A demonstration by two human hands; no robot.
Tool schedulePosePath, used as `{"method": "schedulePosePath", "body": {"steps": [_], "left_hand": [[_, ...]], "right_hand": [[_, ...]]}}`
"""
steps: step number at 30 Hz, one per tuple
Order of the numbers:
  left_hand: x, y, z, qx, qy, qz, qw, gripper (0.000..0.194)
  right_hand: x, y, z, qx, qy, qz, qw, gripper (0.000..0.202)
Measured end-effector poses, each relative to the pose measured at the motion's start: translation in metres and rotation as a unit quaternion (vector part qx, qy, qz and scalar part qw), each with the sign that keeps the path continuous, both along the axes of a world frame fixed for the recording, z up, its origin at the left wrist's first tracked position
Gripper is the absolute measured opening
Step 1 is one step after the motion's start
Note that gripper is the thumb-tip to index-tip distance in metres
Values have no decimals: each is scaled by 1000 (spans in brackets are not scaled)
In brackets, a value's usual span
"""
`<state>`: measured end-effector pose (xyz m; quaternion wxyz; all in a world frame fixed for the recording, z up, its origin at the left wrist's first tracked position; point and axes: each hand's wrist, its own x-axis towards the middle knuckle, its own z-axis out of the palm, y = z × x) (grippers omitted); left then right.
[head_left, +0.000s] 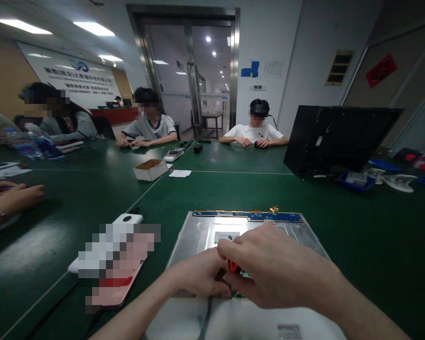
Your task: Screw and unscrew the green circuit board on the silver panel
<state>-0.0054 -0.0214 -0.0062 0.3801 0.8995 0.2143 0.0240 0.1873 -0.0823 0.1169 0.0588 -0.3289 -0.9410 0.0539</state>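
Panel (193,238) lies on the green surface (233,193), right in front of the wearer, metal back up. Blue strip (279,217) along its far edge, gold tape (274,209) sticking up there. Both hands over the near edge. Right hand (269,264) closed around a red-and-black tool (233,267); tip hidden. Left hand (205,274) has fingers curled in against the near edge, by a green board (238,294) mostly covered; can't tell if it's gripping anything. Dark cable (206,316) runs from under the left hand toward the wearer, over a white piece (177,316). Left of panel: pink phone (115,297) beside a white device (129,220). Open box (150,171) farther back; monitor (340,137) at right.
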Motion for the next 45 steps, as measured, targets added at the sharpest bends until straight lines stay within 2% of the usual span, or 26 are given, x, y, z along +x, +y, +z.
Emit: {"method": "schedulePosePath", "body": {"steps": [10, 15, 19, 23, 28, 33, 39, 45], "left_hand": [[0, 0, -2, 2, 14, 14, 1000, 8], [1, -2, 3, 17, 24, 38, 999, 9], [2, -2, 6, 6, 18, 13, 1000, 8], [2, -2, 2, -6, 15, 20, 1000, 6], [2, -2, -2, -22, 13, 48, 999, 11], [1, -2, 0, -13, -16, 29, 999, 10], [2, -5, 1, -37, 7, 43, 998, 13], [1, -5, 2, -24, 8, 45, 999, 16]], "right_hand": [[-3, -1, 1, 9, 13, -10, 1000, 10], [-2, 0, 1, -5, 15, 0, 1000, 11], [-2, 0, 0, 4, 3, -12, 1000, 16], [-1, -1, 1, 2, -1, -1, 1000, 8], [-1, -3, 5, -38, 0, 20, 999, 20], [0, -1, 2, -26, 0, -2, 1000, 8], [-1, 0, 0, -4, 2, 23, 1000, 5], [1, 0, 1, -5, 3, 19, 1000, 5]]}}
